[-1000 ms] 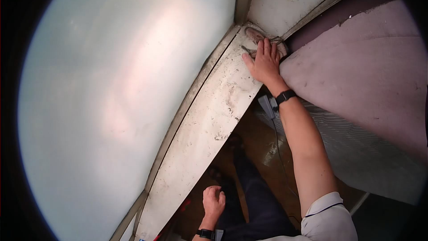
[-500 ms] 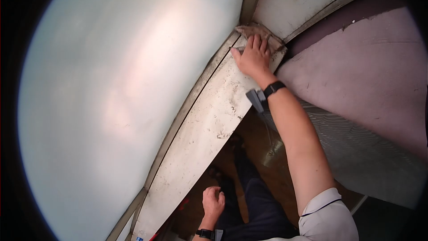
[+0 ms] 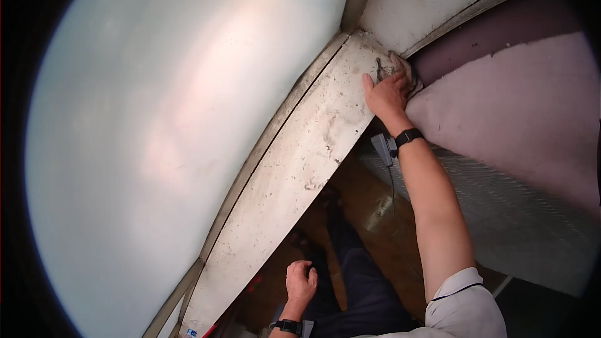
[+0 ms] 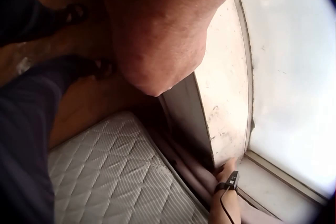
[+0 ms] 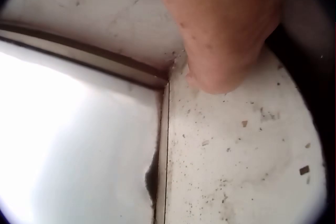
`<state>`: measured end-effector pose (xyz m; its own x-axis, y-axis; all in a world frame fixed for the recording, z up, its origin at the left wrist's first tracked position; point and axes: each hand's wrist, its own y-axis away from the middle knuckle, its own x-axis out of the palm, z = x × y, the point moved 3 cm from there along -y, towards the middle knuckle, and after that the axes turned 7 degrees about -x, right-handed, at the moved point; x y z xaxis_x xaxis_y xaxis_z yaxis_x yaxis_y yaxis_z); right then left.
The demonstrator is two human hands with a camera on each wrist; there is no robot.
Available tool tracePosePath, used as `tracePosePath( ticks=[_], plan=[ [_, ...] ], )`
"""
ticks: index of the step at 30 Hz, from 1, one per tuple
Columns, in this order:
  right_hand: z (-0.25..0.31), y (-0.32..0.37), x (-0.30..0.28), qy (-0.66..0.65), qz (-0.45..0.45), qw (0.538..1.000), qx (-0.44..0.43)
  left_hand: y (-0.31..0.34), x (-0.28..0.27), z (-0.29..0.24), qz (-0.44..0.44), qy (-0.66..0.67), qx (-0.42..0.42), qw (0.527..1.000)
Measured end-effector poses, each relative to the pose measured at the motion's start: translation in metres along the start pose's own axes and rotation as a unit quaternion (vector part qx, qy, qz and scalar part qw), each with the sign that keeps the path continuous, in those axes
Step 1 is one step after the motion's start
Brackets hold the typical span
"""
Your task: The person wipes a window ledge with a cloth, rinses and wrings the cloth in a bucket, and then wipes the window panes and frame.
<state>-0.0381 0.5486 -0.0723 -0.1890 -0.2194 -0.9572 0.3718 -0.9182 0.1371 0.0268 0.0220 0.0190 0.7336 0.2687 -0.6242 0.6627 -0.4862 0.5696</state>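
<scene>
My right hand (image 3: 389,95) is at the far corner of the white sill (image 3: 294,144), its thumb spread on the sill and its fingers bent over a bunched, dirty cloth (image 3: 414,81) at the sill's right edge. The right wrist view shows the back of this hand (image 5: 226,40) above the speckled sill (image 5: 210,171); its fingers and the cloth are hidden there. Low in the head view, my left hand (image 3: 301,283) hangs loosely curled and holds nothing. The left wrist view shows it large (image 4: 157,40), with my right hand (image 4: 228,168) small at the sill corner.
A large frosted pane (image 3: 156,138) borders the sill on the left. Pinkish padded material (image 3: 507,100) lies to the right, beside a quilted mattress (image 4: 110,166). My legs (image 3: 363,275) stand on a brown floor (image 3: 382,209) below the sill.
The right hand first moved left over the corner with the cloth, then back right to the sill's edge, where the cloth is now bunched. The left hand stays almost still.
</scene>
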Motion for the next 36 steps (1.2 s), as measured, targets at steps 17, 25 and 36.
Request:
tracePosePath(
  ticks=[17,25,36],
  plan=[
    [0.094,0.014,0.01,-0.035,-0.005,0.982,-0.184,0.008,0.003,0.005,-0.009,0.002,-0.009,1.0],
    [0.124,0.325,0.045,-0.1,0.222,0.817,-0.523,0.012,-0.004,-0.008,-0.016,0.003,0.002,1.0],
    [0.04,0.053,0.024,0.035,0.007,0.956,-0.292,0.027,0.004,0.006,-0.065,0.059,-0.018,0.996]
  ],
)
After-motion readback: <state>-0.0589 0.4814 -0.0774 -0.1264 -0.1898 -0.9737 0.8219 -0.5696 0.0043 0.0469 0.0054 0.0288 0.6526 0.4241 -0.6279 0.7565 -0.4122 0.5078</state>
